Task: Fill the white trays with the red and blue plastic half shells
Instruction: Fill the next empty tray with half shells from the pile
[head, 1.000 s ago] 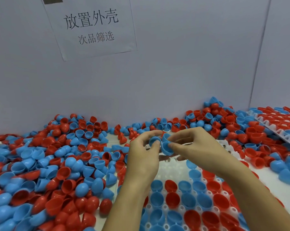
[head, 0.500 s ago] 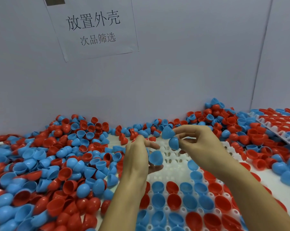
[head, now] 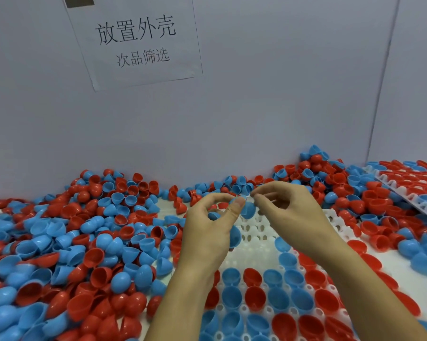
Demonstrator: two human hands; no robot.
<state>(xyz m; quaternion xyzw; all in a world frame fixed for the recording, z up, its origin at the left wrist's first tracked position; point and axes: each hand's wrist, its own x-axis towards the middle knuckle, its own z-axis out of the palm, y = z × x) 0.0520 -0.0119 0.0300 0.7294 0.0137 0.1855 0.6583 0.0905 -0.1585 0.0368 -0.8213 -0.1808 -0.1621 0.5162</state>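
Above the white tray (head: 254, 244), my left hand (head: 207, 232) and right hand (head: 291, 212) pinch a blue half shell (head: 247, 209) between fingertips, orienting it for empty pockets at twelve o'clock; loose shells (head: 84, 242) wait at nine.

It looks like a factory sorting station: a printed Chinese sign (head: 136, 40) on the plain partition wall (head: 269, 107), heaps of loose plastic half shells (head: 84, 242), and white trays (head: 254, 232) on the bench.
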